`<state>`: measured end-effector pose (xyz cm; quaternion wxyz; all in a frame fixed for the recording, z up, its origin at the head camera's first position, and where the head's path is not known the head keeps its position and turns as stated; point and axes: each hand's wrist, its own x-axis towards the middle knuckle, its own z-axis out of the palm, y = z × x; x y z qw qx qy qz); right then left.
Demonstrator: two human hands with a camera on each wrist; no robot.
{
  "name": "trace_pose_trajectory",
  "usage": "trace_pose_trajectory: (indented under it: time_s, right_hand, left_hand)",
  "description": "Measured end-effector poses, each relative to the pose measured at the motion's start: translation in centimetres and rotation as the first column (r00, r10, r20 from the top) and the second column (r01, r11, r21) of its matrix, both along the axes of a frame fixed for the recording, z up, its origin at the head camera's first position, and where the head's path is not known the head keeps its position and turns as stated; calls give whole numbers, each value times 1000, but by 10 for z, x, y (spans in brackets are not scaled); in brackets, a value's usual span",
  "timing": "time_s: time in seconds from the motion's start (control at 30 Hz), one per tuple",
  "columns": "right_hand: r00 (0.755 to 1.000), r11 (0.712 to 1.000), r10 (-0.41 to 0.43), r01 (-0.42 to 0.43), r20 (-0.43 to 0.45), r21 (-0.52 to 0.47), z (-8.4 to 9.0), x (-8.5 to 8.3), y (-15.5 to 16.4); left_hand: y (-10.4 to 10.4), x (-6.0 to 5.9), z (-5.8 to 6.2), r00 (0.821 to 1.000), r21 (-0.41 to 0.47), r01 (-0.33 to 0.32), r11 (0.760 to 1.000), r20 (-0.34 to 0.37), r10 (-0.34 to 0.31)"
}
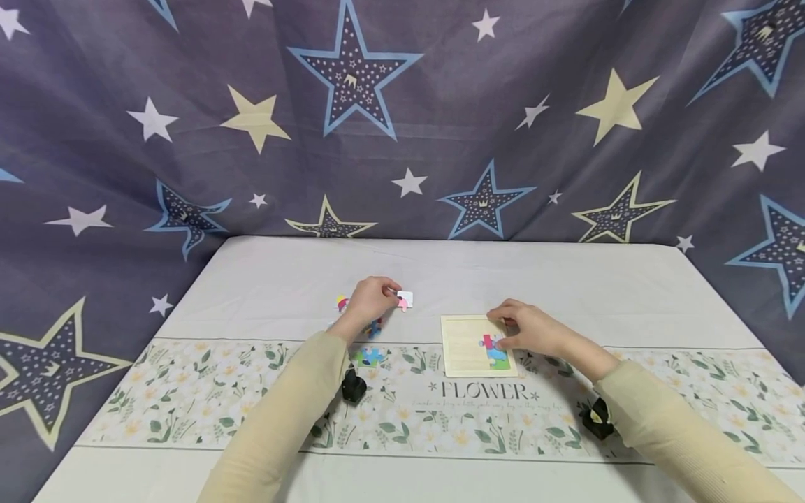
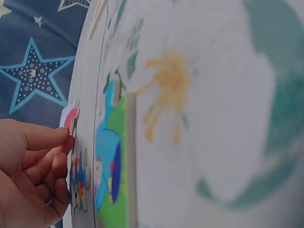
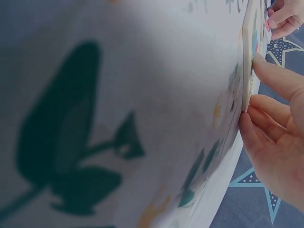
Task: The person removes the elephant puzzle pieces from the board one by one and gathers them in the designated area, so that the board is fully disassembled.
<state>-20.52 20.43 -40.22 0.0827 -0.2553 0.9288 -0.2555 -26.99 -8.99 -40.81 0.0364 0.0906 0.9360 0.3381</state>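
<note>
My left hand (image 1: 371, 297) pinches a white and pink jigsaw piece (image 1: 405, 299) between thumb and forefinger, low over the far part of the table. The pink part of this piece also shows at the fingertips in the left wrist view. My right hand (image 1: 534, 328) grips the right edge of a pale wooden puzzle tray (image 1: 462, 349). Its thumb lies over the tray and its other fingers are at the far right corner. Joined pieces, red, blue and green (image 1: 495, 353), lie along the tray's right side.
Under and beside the left hand lie loose jigsaw pieces, among them a blue and green one (image 1: 370, 356) and a yellow and red one (image 1: 342, 302). A floral runner (image 1: 428, 419) crosses the white table (image 1: 302, 272). A star-patterned curtain (image 1: 440, 140) hangs behind.
</note>
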Motion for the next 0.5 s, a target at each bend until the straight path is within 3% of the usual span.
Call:
trace_pose_trajectory:
  time_s: [0.5]
  right_hand:
    - [1000,1000,2,-2,-10,8,0,1,0]
  left_hand:
    - [6,1,0,1000,-56,-14,998,11,14]
